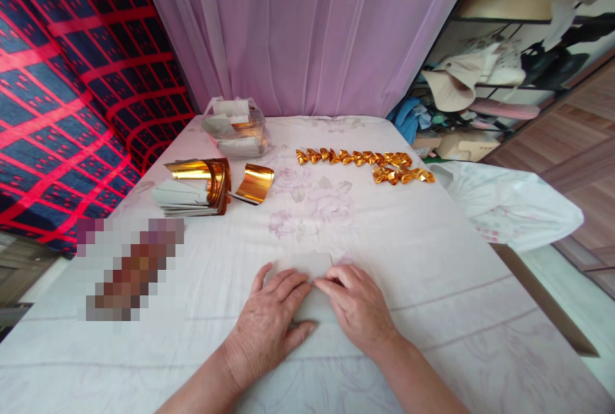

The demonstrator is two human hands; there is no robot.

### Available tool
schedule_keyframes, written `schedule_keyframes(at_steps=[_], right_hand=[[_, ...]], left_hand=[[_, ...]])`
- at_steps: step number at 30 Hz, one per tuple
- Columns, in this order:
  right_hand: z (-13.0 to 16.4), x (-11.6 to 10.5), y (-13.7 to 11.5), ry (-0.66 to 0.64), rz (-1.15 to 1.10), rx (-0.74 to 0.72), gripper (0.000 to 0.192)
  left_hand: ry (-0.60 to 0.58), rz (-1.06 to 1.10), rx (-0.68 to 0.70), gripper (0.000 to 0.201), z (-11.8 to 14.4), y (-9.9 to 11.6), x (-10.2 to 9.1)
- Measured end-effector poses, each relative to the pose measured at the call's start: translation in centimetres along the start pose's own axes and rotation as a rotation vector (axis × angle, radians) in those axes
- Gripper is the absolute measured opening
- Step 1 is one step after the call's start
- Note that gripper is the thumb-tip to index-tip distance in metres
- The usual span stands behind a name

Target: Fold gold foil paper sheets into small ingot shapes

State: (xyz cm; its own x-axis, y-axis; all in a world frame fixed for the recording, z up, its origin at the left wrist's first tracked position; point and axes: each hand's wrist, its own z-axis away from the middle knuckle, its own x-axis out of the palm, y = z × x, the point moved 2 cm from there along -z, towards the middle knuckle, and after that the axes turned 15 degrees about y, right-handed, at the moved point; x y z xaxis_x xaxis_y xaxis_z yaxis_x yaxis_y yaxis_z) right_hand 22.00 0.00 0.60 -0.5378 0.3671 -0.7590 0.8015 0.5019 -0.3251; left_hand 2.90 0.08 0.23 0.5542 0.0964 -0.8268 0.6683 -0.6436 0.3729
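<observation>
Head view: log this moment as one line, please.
left hand: flat on paper sheet | right hand: pressing sheet | gold foil stack: far left | folded gold pieces: far right

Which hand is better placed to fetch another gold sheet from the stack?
Left, probably. The gold sheet stack lies on the left of the bed, nearer the left hand; the right hand would have to cross over. Both press the paper.

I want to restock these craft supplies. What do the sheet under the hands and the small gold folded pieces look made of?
The sheet under the left hand and right hand looks like thin matte paper, pale and creased flat. The gold folded pieces seem to be foil-faced paper: mirror-bright glints, crisp folds.
</observation>
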Motion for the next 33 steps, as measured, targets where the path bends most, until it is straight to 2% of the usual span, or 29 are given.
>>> schedule_keyframes(at_steps=[14,23,29,33], right_hand=[[0.7,-0.6,1.2,0.016,-0.060,0.033,0.031],[0.5,-1.3,1.6,-0.121,-0.074,0.014,0.047],[0.2,-2.4,1.4,-0.204,-0.157,0.043,0.043],[0.0,-3.0,1.3,-0.268,-0.167,0.051,0.048]], left_hand=[[0.026,0.017,-0.010,0.046,-0.1,-0.1,0.0],[0.030,0.027,-0.012,0.042,-0.3,0.0,-0.2],[0.027,0.017,-0.014,0.044,-0.3,0.0,-0.2],[0.034,0.024,-0.008,0.046,-0.3,-0.1,-0.2]])
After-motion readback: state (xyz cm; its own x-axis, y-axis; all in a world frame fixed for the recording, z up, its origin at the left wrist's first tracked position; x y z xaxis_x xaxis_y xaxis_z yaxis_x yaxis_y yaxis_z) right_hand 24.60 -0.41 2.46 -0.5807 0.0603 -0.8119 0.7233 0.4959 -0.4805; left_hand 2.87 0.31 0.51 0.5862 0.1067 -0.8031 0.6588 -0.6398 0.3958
